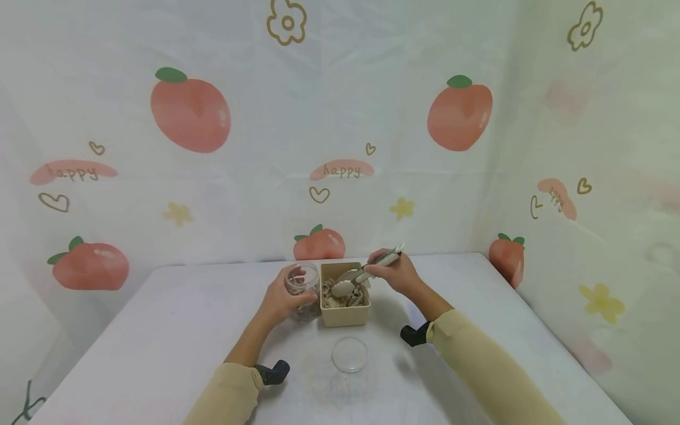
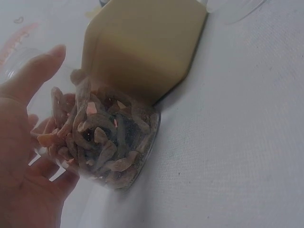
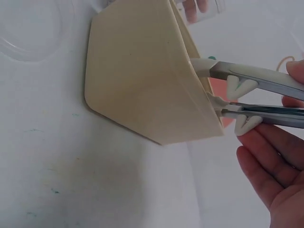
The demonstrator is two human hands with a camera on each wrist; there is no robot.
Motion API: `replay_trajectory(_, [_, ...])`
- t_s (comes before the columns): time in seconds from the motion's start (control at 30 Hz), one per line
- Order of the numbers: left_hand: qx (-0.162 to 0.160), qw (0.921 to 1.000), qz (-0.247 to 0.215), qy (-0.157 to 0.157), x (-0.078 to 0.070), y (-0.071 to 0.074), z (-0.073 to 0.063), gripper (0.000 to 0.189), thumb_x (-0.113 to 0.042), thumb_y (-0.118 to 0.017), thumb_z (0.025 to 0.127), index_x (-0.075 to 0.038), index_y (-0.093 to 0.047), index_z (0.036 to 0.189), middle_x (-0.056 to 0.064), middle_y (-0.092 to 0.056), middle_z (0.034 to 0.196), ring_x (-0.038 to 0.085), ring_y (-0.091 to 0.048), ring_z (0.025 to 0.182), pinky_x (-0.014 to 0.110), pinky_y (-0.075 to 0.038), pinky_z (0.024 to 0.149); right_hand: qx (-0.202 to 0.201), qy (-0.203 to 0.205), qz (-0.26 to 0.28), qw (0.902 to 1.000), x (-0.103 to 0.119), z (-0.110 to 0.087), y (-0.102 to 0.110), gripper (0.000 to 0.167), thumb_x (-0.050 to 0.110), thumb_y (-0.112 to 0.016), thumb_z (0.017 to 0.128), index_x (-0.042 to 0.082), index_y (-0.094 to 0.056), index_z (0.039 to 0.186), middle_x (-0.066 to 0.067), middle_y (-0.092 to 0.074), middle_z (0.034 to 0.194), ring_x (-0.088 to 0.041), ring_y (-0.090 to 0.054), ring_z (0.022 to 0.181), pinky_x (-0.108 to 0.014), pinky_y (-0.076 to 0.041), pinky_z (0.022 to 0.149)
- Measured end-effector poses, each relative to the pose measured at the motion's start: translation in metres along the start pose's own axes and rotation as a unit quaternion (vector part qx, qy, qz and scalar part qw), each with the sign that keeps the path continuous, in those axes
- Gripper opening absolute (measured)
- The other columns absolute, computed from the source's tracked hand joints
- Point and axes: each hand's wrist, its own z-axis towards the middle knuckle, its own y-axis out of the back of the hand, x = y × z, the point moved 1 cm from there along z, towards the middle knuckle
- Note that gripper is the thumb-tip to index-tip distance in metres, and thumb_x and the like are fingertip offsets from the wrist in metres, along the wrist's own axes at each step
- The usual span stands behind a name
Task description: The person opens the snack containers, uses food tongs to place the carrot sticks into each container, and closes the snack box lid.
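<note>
Tan box [image 1: 344, 317]: where, and holding what?

"Far part of the white table [image 1: 212, 330], upright. Twisted greyish-brown pieces [image 1: 333, 301] inside; tongs [image 3: 270, 78] angle in over the rim, their two heads apart."

And the clear jar [image 1: 307, 313]?

"Just left of the box, mouth up, similar pieces showing through its wall. Clear round disc [image 1: 350, 355] flat on the table, nearer the person."

Hands?

"Left hand [image 1: 281, 301] wraps the jar, thumb opposite fingers. Right hand [image 1: 399, 273] grips the tongs' handles, raised beside the box, forearm slanting in from lower right."
</note>
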Motion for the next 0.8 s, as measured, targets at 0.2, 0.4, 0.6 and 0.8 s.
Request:
replay_trajectory(0.2, [0.003,1.0,-0.001,0.005,0.0,0.001,0.0,0.086,-0.023,-0.087,0.074,-0.008,-0.038,0.143,0.013,-0.056,0.134,0.03,-0.05,0.124,0.048,-0.038,0.103,-0.003,-0.002,0.054,0.9986,0.009,-0.008,0.0,0.019,0.01,-0.074,0.085,-0.003,-0.068,0.096,-0.004,-0.066,0.079,-0.016,-0.059,0.071,-0.035,-0.049,0.067])
replay_trajectory(0.4, [0.006,1.0,-0.001,0.001,0.0,0.001,0.0,0.087,-0.023,-0.086,0.074,-0.006,-0.038,0.143,0.016,-0.055,0.135,0.032,-0.05,0.124,0.049,-0.038,0.102,-0.011,0.006,0.059,0.9982,0.033,-0.02,0.004,0.018,0.005,-0.071,0.086,-0.009,-0.065,0.097,-0.005,-0.068,0.08,-0.012,-0.06,0.071,-0.034,-0.051,0.069])
replay_trajectory(0.6, [0.004,1.0,0.0,0.002,-0.001,0.001,0.0,0.085,-0.023,-0.087,0.074,-0.008,-0.039,0.142,0.014,-0.055,0.134,0.031,-0.049,0.125,0.049,-0.038,0.103,-0.029,0.008,0.074,0.9968,0.021,-0.015,0.007,0.018,0.007,-0.072,0.087,-0.006,-0.067,0.097,-0.004,-0.069,0.077,-0.014,-0.063,0.071,-0.031,-0.051,0.069])
replay_trajectory(0.8, [0.004,1.0,-0.002,0.0,-0.001,0.001,-0.001,0.086,-0.023,-0.086,0.074,-0.007,-0.038,0.143,0.016,-0.055,0.134,0.032,-0.05,0.124,0.049,-0.038,0.102,-0.052,0.003,0.089,0.9947,0.008,-0.009,0.009,0.019,0.013,-0.074,0.086,-0.002,-0.068,0.096,-0.006,-0.07,0.082,-0.017,-0.066,0.073,-0.032,-0.054,0.072])
